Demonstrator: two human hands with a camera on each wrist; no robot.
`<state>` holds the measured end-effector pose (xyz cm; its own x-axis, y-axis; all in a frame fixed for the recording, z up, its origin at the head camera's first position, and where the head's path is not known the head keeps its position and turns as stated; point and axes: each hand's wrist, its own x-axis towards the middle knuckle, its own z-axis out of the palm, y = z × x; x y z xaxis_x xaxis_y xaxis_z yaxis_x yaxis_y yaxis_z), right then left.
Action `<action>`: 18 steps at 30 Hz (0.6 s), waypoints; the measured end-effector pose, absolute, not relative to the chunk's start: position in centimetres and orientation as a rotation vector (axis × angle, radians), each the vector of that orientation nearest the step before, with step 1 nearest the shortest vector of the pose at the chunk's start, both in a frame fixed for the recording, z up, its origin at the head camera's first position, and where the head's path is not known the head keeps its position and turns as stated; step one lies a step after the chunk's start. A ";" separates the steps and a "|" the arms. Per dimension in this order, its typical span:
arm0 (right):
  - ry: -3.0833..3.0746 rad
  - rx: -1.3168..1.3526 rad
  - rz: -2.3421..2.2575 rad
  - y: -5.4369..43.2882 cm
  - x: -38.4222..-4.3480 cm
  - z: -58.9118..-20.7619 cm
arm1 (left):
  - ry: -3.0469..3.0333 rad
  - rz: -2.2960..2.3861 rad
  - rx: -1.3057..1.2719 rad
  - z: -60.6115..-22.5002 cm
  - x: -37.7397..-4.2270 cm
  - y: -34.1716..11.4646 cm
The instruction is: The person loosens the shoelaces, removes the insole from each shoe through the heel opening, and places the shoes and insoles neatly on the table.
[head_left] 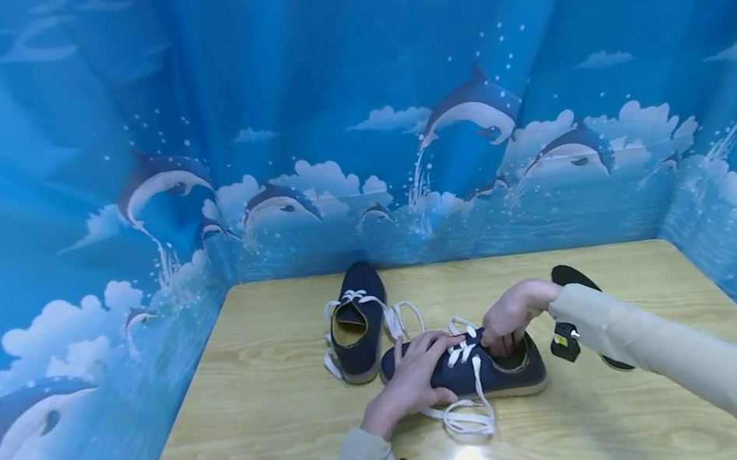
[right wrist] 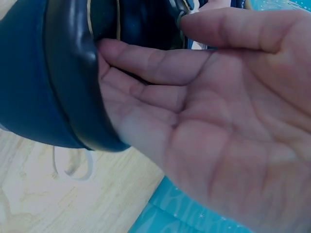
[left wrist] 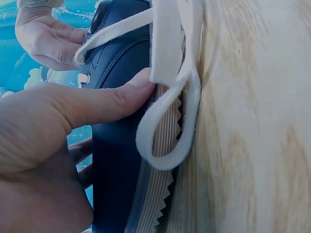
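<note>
A navy sneaker (head_left: 456,376) with white laces (head_left: 480,379) lies crosswise on the table, its heel to the right. My left hand (head_left: 412,381) grips it over the toe part, thumb low along the near side by the ribbed sole (left wrist: 167,133) and fingers over the far side. A loop of lace hangs by that thumb. My right hand (head_left: 511,314) reaches into the shoe's opening, with the fingers (right wrist: 146,63) inside past the collar (right wrist: 73,73). Their tips are hidden in the shoe. The right thumb lies near the edge of the lacing.
A second navy sneaker (head_left: 359,349) stands left of the first, toe to the back, its laces loose. A black insole-shaped piece (head_left: 573,277) lies under the right forearm. The wooden table (head_left: 262,426) is bordered by blue dolphin-print curtains (head_left: 351,107) at the back and sides.
</note>
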<state>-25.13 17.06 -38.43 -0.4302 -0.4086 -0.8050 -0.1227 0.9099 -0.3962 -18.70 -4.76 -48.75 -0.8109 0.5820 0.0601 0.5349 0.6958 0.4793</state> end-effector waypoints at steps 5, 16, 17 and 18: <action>2.004 -0.388 -0.354 17.2 -25.3 -38.3 | 2.801 0.746 0.912 -48.6 -18.6 -4.7; 1.914 -0.371 -0.533 18.9 -26.2 -38.8 | 2.791 0.772 0.926 -48.6 -18.6 -4.8; 1.910 -0.391 -0.535 19.1 -26.2 -38.9 | 2.789 0.776 0.925 -48.6 -18.6 -4.8; 1.914 -0.415 -0.530 19.2 -26.1 -39.0 | 2.788 0.780 0.925 -48.6 -18.6 -4.8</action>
<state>-26.11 19.20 -39.02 -0.3817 -0.5130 -0.7688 -0.0442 0.8410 -0.5392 -18.64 -4.83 -48.63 -0.8099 0.5832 0.0625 0.5311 0.6838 0.5003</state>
